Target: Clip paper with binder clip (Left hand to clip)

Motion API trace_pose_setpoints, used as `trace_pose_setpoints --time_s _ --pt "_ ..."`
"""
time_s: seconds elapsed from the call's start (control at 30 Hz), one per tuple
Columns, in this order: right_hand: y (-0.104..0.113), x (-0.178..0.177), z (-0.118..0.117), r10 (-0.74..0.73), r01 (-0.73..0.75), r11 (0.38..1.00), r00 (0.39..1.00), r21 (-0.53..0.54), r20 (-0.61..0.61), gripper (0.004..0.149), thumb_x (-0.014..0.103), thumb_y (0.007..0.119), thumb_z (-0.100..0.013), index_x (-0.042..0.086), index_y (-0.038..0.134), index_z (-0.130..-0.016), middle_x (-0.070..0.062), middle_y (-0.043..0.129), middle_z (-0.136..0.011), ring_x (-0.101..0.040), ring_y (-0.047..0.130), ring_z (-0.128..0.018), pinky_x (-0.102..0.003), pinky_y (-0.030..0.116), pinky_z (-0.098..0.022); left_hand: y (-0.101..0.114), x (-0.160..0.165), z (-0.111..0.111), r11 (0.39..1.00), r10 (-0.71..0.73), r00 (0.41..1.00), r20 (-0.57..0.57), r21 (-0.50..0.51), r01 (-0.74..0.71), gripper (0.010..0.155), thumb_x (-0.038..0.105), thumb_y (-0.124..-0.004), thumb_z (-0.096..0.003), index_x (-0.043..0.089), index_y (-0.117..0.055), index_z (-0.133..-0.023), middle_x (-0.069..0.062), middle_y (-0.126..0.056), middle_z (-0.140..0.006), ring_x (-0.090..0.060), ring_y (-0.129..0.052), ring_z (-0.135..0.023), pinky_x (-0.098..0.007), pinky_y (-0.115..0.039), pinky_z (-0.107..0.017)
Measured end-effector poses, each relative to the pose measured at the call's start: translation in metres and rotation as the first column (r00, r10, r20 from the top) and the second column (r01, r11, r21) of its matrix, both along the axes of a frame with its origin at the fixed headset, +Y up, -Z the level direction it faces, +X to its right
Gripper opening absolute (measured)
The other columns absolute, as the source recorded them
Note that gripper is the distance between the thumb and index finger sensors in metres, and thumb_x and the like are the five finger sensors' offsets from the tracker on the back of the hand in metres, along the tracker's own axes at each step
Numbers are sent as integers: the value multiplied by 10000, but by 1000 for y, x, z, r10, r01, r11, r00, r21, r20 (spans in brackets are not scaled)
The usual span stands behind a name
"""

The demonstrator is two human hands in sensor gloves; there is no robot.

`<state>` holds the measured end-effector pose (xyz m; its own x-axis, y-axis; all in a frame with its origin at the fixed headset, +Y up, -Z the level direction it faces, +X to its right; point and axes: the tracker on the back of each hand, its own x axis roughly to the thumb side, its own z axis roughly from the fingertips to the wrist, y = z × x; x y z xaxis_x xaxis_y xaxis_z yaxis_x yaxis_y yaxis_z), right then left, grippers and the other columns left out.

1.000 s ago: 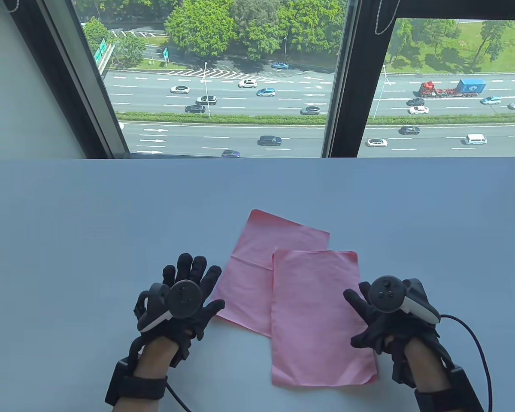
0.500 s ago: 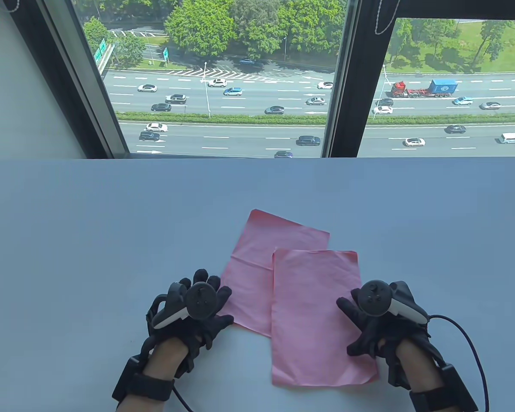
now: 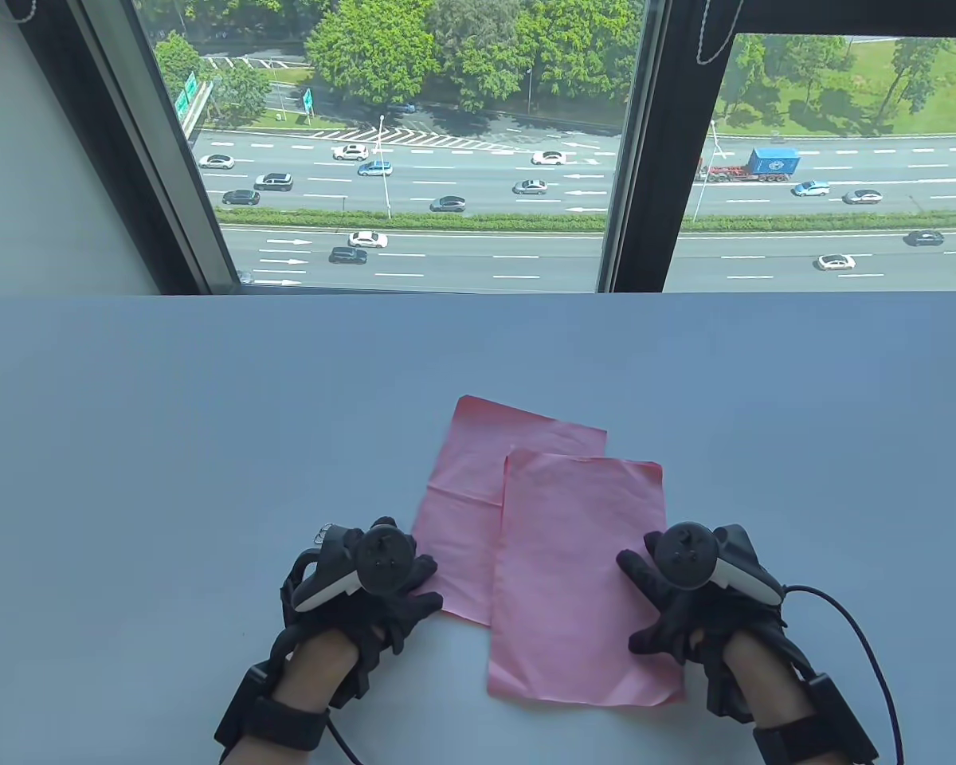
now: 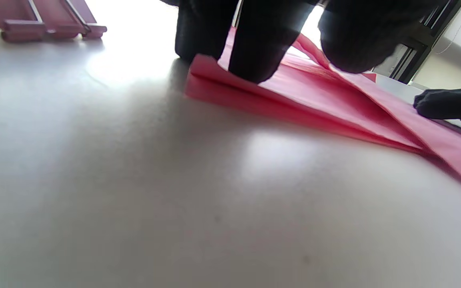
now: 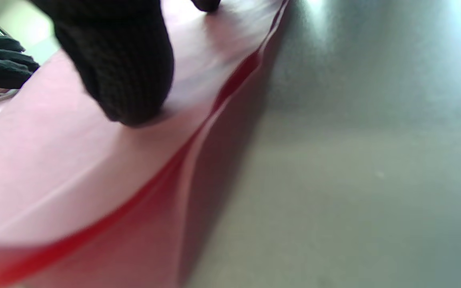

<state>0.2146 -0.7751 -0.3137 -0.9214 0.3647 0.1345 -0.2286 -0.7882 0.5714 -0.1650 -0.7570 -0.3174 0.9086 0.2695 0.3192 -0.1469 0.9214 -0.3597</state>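
Two pink paper sheets lie overlapped on the table: a back sheet and a front sheet on top of it. My left hand presses its fingertips on the back sheet's left edge, which lifts slightly. My right hand rests its fingers on the front sheet's right edge. A pink binder clip with wire handles lies on the table just left of my left hand; in the table view only a bit of its wire shows by the tracker.
The pale table stretches wide to the left and behind the sheets. A window with a dark frame runs along the far edge. A cable trails from my right wrist.
Both hands moved inward onto the sheets' edges. The left fingers curled down onto the back sheet. The front sheet slid a little left and turned slightly.
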Motion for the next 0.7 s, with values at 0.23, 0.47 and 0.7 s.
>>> trace_pose_setpoints --time_s 0.23,0.47,0.7 --pt "4 2 -1 -40 40 999 999 3 -1 946 491 897 -398 284 284 -1087 -109 63 -1104 -509 -2 -930 -706 116 -617 10 6 5 998 -33 999 32 63 30 513 505 -840 -442 223 -935 -860 -48 -860 -996 -368 -611 -1032 -612 -397 -722" --pt "24 13 5 -83 84 996 996 23 -24 1003 491 990 -346 260 373 -1102 -147 157 -1134 -535 55 -949 -730 158 -620 10 0 3 979 -91 996 -8 180 91 649 471 -875 -426 272 -740 -1029 -62 -729 -1104 -391 -527 -1056 -626 -412 -719" --pt "12 11 4 26 -26 999 1000 -27 -14 1021 429 1015 -349 246 349 -1101 -141 101 -1120 -541 42 -945 -731 158 -623 -6 3 -1 989 -122 992 10 80 121 833 519 -881 -407 240 -518 -1103 -55 -548 -1182 -380 -365 -1088 -629 -338 -725"
